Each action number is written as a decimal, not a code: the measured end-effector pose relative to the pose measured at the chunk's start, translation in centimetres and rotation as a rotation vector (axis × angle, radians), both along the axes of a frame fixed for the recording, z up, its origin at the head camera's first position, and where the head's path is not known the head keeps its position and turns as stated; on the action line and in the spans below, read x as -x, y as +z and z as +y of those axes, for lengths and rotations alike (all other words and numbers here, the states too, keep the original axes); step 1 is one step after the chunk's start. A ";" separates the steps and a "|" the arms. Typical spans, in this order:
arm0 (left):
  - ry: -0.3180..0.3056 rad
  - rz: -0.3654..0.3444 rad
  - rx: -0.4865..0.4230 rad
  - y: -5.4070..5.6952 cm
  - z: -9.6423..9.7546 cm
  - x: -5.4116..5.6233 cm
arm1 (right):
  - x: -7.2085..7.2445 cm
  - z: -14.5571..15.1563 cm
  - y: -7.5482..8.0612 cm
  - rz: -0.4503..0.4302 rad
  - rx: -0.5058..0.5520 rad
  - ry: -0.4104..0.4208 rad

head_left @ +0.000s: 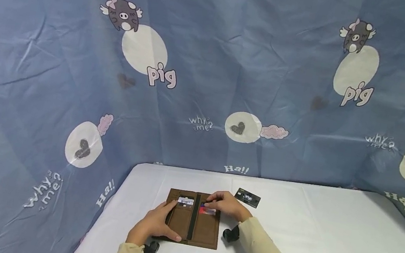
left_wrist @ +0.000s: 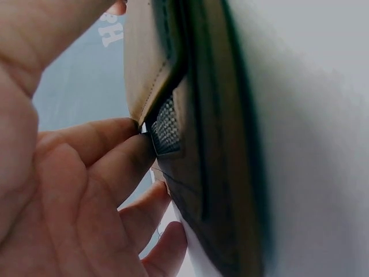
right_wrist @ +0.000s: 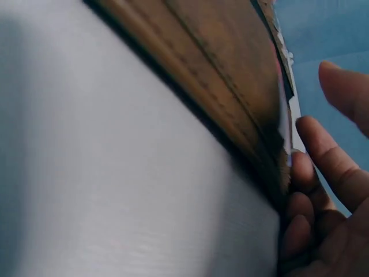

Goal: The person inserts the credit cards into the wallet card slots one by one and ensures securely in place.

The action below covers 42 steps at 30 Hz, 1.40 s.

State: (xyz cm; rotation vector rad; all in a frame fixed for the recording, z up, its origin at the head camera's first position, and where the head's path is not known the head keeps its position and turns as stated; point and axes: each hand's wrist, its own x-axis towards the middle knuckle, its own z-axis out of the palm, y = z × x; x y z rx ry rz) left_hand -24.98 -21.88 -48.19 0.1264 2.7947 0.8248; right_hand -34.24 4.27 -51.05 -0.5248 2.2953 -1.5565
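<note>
A brown wallet [head_left: 206,231] lies unfolded on the white table with a dark band [head_left: 193,218] down its middle. Its left side has a pocket with cards [head_left: 185,202] in it; a red and pink card [head_left: 207,211] shows in the right pocket. My left hand [head_left: 156,222] spans the wallet's left side, thumb by the near edge; in the left wrist view its fingertips [left_wrist: 135,138] touch the edge. My right hand [head_left: 227,204] is over the top of the right pocket, fingertips by the red card. In the right wrist view its thumb [right_wrist: 340,86] stands apart from the fingers.
A black card [head_left: 248,197] marked "Vip" lies on the table behind and right of the right hand. The white table [head_left: 327,243] extends to the right. A blue patterned curtain [head_left: 205,56] hangs along the back and left sides.
</note>
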 end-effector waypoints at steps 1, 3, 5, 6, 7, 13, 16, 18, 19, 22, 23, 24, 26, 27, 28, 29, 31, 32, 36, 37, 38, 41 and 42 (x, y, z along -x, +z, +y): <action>-0.001 -0.001 0.000 0.1 0.0 0.0 | 0.0 0.0 0.1 -0.004 -0.003 -0.002; -0.002 -0.007 0.006 0.1 0.0 0.1 | 0.1 0.2 0.2 -0.009 -0.016 0.001; 0.000 -0.015 0.014 0.0 0.0 0.1 | 0.2 0.3 0.4 -0.013 -0.031 0.016; 0.002 -0.017 0.018 0.0 0.0 0.1 | 0.3 0.4 0.5 -0.012 -0.045 0.028; 0.003 -0.016 0.016 0.0 0.0 0.2 | 0.4 0.5 0.8 -0.017 -0.063 0.042; 0.009 -0.009 0.002 -0.2 0.1 0.3 | 1.6 0.7 2.9 -0.064 -0.189 0.162; 0.003 -0.011 -0.005 -0.5 0.1 0.2 | 2.0 1.1 3.3 -0.060 -0.194 0.177; -0.005 -0.007 -0.012 -0.7 0.2 0.2 | 2.2 1.5 3.4 -0.032 -0.196 0.144; -0.010 -0.004 -0.019 -0.7 0.2 0.1 | 2.3 1.8 3.5 -0.011 -0.194 0.118; -0.019 0.013 -0.028 -0.5 0.3 0.2 | 2.9 2.7 3.9 0.046 -0.186 0.048; -0.020 0.018 -0.028 -0.5 0.2 0.2 | 3.1 3.0 4.0 0.066 -0.187 0.032; -0.019 0.020 -0.027 -0.4 0.2 0.2 | 3.3 3.3 4.1 0.081 -0.184 0.021; -0.013 0.021 -0.021 -0.3 0.0 0.1 | 3.7 3.8 4.3 0.098 -0.191 0.011; -0.010 0.020 -0.018 -0.3 -0.1 0.0 | 3.8 4.0 4.4 0.101 -0.194 0.012; -0.008 0.018 -0.018 -0.2 -0.1 0.0 | 3.9 4.3 4.5 0.104 -0.203 0.010; -0.007 0.017 -0.019 -0.2 -0.1 0.0 | 4.0 4.5 4.5 0.108 -0.208 0.010; -0.004 0.016 -0.022 -0.2 -0.2 0.0 | 4.1 5.0 4.6 0.107 -0.209 0.003; -0.004 0.017 -0.023 -0.3 -0.2 0.0 | 4.2 5.2 4.7 0.109 -0.209 0.002; -0.005 0.017 -0.018 -0.3 -0.2 0.0 | 4.3 6.2 4.6 0.106 -0.210 -0.023; -0.005 0.017 -0.017 -0.3 -0.2 0.0 | 4.3 6.5 4.5 0.106 -0.213 -0.026; -0.005 0.016 -0.019 -0.3 -0.2 0.0 | 4.3 6.8 4.4 0.103 -0.212 -0.033; -0.004 0.014 -0.028 -0.1 -0.1 0.0 | 4.5 7.7 3.9 0.081 -0.206 -0.053; -0.004 0.013 -0.032 -0.1 -0.1 -0.1 | 4.5 8.0 3.7 0.073 -0.199 -0.057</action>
